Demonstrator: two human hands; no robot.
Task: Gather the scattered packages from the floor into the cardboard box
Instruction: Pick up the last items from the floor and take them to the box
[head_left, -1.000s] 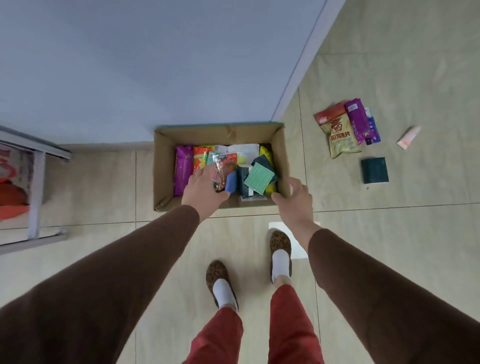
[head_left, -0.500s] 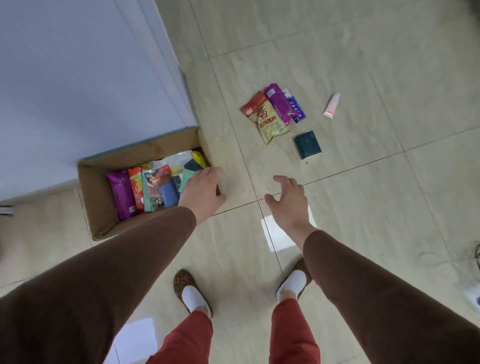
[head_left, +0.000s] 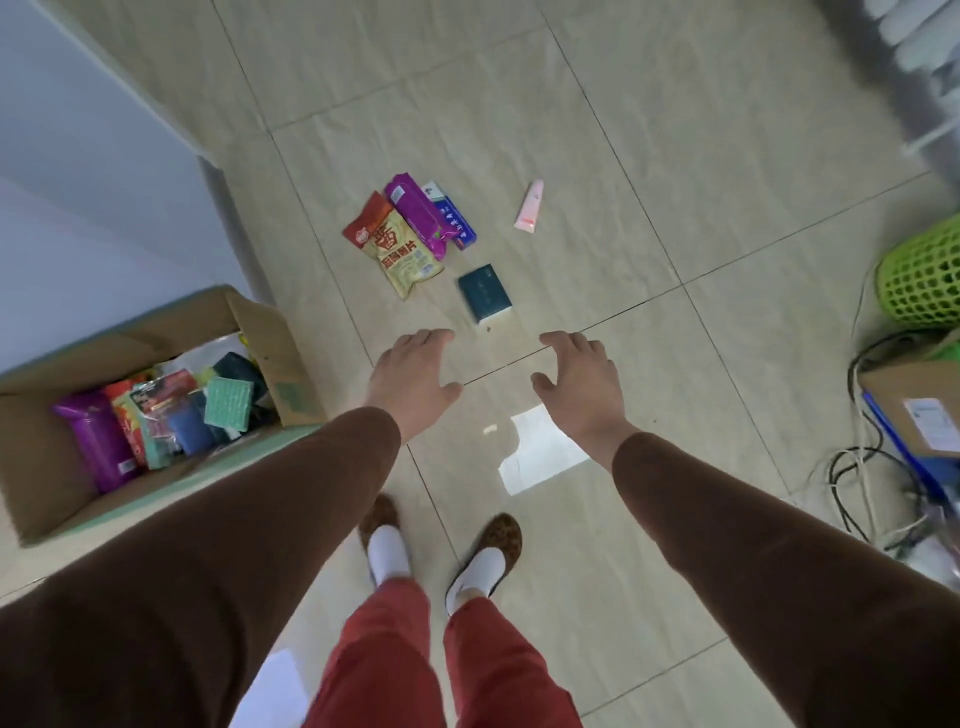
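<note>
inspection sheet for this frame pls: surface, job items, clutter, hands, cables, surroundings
Surface: beige tiled floor, glare patches near the feet.
Job's things: cardboard box open, partly filled. On the floor: yellow-red snack bag, purple packet overlapping it, blue-white packet, pink tube apart, dark green pack.
Clutter: nothing seen among the packages.
Hands: left hand and right hand open, empty, above the floor short of the dark green pack.
Cables: tangle at right.
Surroundings: grey wall, green basket, second carton.
</note>
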